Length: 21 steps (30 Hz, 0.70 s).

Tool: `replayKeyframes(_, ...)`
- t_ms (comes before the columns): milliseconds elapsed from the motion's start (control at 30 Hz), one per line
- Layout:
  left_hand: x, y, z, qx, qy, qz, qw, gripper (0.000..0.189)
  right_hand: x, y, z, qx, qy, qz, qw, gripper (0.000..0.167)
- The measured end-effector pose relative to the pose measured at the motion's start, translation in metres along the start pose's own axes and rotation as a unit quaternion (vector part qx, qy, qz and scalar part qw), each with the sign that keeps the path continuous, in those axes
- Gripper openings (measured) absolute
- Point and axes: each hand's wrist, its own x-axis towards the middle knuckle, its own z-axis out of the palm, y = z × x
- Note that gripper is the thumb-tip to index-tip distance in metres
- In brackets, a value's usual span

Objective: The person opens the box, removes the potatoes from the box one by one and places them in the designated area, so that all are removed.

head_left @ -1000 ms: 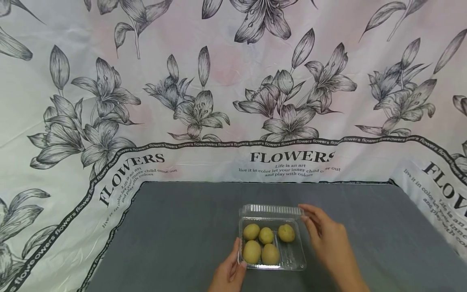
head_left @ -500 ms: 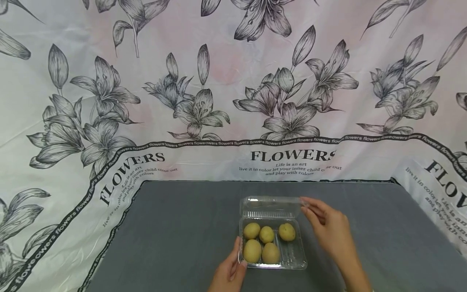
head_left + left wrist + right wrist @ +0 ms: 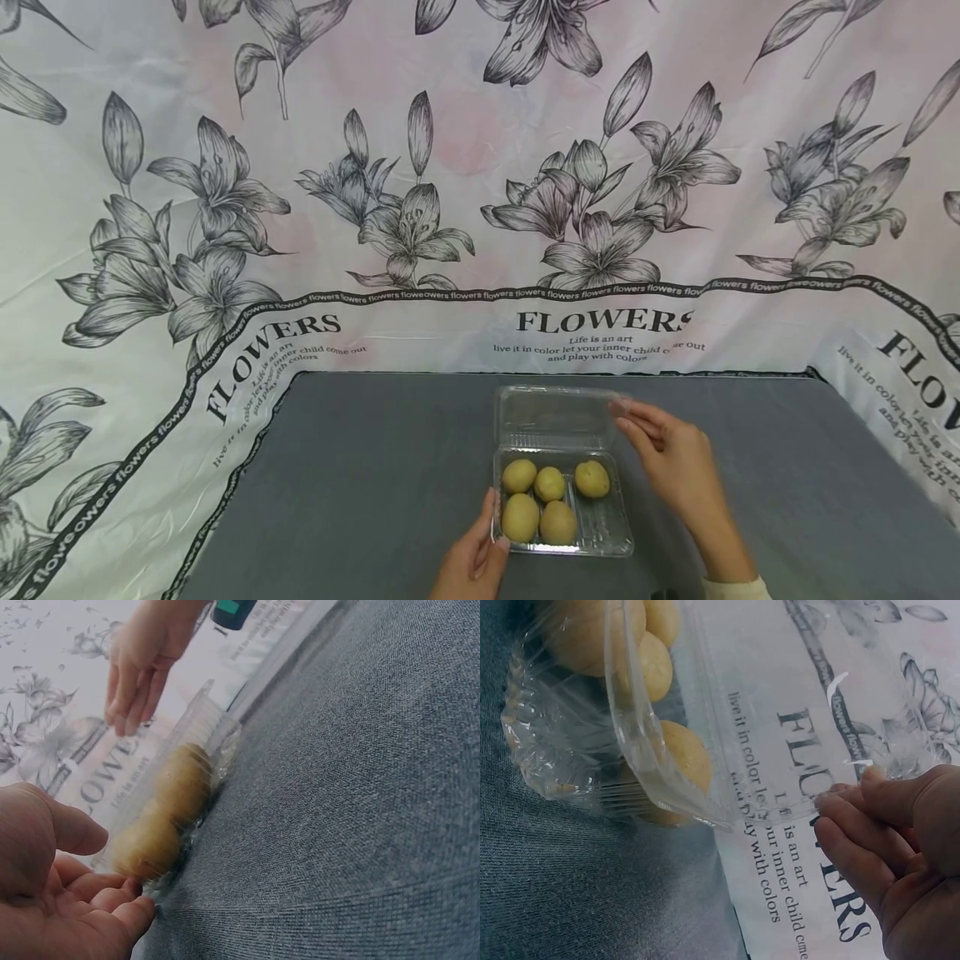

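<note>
A clear plastic clamshell container (image 3: 600, 529) sits on the grey table with its lid (image 3: 553, 417) raised at the back. Several round yellow-brown items (image 3: 520, 518) that look like small potatoes lie inside; its front right part holds none. At the near left corner, my left hand (image 3: 472, 554) holds the container between thumb and fingers. My right hand (image 3: 675, 458) pinches the right corner of the lid; in the right wrist view the thumb and fingertips meet on its clear edge (image 3: 795, 814). From the left wrist, two of the potato-like items (image 3: 184, 784) show through the container wall.
Grey cloth covers the table (image 3: 375, 483). Behind it hangs a white curtain (image 3: 420, 333) printed with flowers and lettering. A dark object (image 3: 663, 594) shows at the bottom edge, near the right sleeve (image 3: 735, 589).
My right hand has swung the lid up and back, from a low angle to more upright. The left hand has stayed at the container's left corner, and the items inside have not shifted.
</note>
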Motion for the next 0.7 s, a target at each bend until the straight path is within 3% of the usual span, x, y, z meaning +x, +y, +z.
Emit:
replayKeyframes(400, 0.001, 0.002, 0.002, -0.001, 0.001, -0.013, 0.9999, 0.072, 0.007, 0.006, 0.006, 0.017, -0.028, 0.027, 0.9991, 0.031)
replayKeyframes(700, 0.001, -0.001, -0.003, -0.012, -0.023, 0.016, 0.9995, 0.070, 0.010, 0.014, 0.011, 0.038, -0.058, 0.035, 0.9970, 0.034)
